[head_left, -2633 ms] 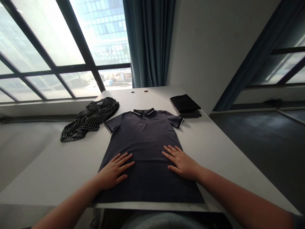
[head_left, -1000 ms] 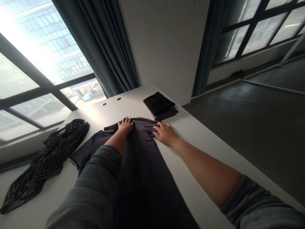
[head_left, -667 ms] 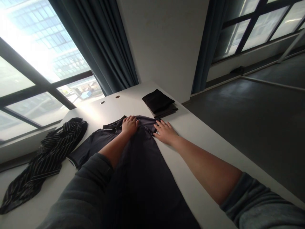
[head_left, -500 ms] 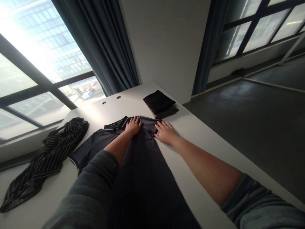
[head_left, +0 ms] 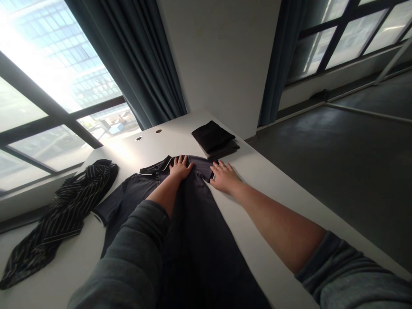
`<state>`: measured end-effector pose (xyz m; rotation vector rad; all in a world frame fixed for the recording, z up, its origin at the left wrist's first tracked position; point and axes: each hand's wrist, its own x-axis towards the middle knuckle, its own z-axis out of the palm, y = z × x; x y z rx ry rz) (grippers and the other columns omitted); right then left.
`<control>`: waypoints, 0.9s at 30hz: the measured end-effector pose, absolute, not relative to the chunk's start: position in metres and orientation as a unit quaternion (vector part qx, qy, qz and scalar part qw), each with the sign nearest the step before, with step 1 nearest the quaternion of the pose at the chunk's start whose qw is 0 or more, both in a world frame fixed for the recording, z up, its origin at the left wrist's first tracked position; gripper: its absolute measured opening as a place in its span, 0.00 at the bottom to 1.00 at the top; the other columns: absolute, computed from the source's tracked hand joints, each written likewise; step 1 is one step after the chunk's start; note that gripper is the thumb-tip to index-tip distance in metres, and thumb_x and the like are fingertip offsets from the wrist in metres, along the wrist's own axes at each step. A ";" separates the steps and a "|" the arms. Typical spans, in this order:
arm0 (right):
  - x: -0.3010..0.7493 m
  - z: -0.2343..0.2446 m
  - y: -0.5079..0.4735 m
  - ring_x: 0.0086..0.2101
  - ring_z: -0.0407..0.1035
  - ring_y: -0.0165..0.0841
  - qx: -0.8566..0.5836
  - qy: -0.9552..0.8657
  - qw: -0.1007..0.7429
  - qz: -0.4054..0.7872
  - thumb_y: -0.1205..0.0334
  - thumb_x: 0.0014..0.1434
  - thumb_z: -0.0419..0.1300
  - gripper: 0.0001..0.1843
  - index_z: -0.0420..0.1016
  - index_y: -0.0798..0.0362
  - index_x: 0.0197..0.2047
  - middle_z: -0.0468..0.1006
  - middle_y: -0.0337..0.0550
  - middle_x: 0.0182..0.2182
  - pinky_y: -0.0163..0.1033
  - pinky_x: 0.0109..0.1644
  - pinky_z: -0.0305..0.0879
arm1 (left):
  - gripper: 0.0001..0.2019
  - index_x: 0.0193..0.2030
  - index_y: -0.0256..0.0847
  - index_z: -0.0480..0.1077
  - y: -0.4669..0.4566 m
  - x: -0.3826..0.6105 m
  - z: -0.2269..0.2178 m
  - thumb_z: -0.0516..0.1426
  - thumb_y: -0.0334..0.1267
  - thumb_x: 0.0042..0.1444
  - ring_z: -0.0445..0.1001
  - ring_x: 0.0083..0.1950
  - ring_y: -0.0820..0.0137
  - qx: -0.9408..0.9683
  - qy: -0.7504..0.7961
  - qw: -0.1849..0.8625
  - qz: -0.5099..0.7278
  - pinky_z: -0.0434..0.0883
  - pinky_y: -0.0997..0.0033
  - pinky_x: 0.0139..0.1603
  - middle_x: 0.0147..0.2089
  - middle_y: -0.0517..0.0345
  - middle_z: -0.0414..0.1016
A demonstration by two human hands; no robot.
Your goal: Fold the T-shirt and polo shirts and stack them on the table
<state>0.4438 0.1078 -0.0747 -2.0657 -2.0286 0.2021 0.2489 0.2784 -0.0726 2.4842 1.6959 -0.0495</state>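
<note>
A dark polo shirt (head_left: 206,219) with a white-edged collar and a buttoned placket lies spread face up on the white table (head_left: 254,223). My left hand (head_left: 180,168) rests flat on its shoulder beside the collar, fingers spread. At the cuff of the right-side sleeve lies my right hand (head_left: 224,177), palm down with its fingers apart, partly on the cuff and partly on the table. My left forearm hides some of the shirt's chest. The left-side sleeve, with a white-edged cuff, lies stretched out on the table.
Two dark folded garments (head_left: 214,138) are stacked near the far right table edge. A black-and-white striped garment (head_left: 64,219) lies crumpled at the left. Beyond the table stand a window, a blue curtain (head_left: 135,60) and a pale pillar (head_left: 222,56). Two round holes pierce the tabletop.
My left hand has spread its thumb and fingers wider on the shoulder. My right hand has stayed at the sleeve cuff with hardly any shift. The view has moved very slightly.
</note>
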 end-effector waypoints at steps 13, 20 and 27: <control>0.477 -0.070 0.133 0.75 0.41 0.55 -0.712 -0.663 0.228 -0.033 0.59 0.69 0.56 0.34 0.63 0.44 0.76 0.47 0.49 0.79 0.64 0.74 0.46 | 0.39 0.82 0.63 0.43 0.275 0.249 -0.071 0.39 0.69 0.68 0.37 0.83 0.45 0.826 0.560 0.064 -0.007 0.46 0.25 0.75 0.85 0.58 0.37; 0.511 -0.083 0.175 0.72 0.49 0.56 -0.749 -0.632 0.197 -0.009 0.63 0.69 0.55 0.36 0.59 0.40 0.78 0.44 0.47 0.79 0.61 0.71 0.55 | 0.39 0.82 0.62 0.44 0.275 0.249 -0.073 0.39 0.69 0.67 0.37 0.84 0.48 0.825 0.561 0.065 0.002 0.44 0.28 0.77 0.85 0.58 0.37; 0.518 -0.081 0.203 0.66 0.59 0.53 -0.764 -0.609 0.210 -0.039 0.65 0.70 0.49 0.31 0.65 0.45 0.75 0.55 0.53 0.75 0.57 0.66 0.61 | 0.38 0.81 0.62 0.46 0.275 0.250 -0.076 0.39 0.68 0.68 0.38 0.83 0.47 0.827 0.559 0.061 0.015 0.44 0.28 0.77 0.84 0.60 0.40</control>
